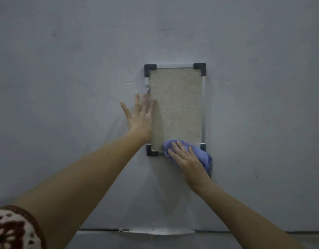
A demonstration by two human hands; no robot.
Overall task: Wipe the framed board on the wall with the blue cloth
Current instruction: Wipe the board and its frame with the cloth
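Observation:
The framed board hangs upright on a grey wall: a beige panel in a thin metal frame with black corner caps. My left hand lies flat with fingers spread against the board's left edge, partly on the wall. My right hand presses the blue cloth against the board's lower right corner. The cloth bunches under my palm and spills past the frame's bottom edge. It hides most of the bottom right corner cap.
A small metal screw clip sits on the frame's left side just above my left fingertips. A ledge or seam with chipped paint runs across the wall below. A patterned sleeve shows at bottom left.

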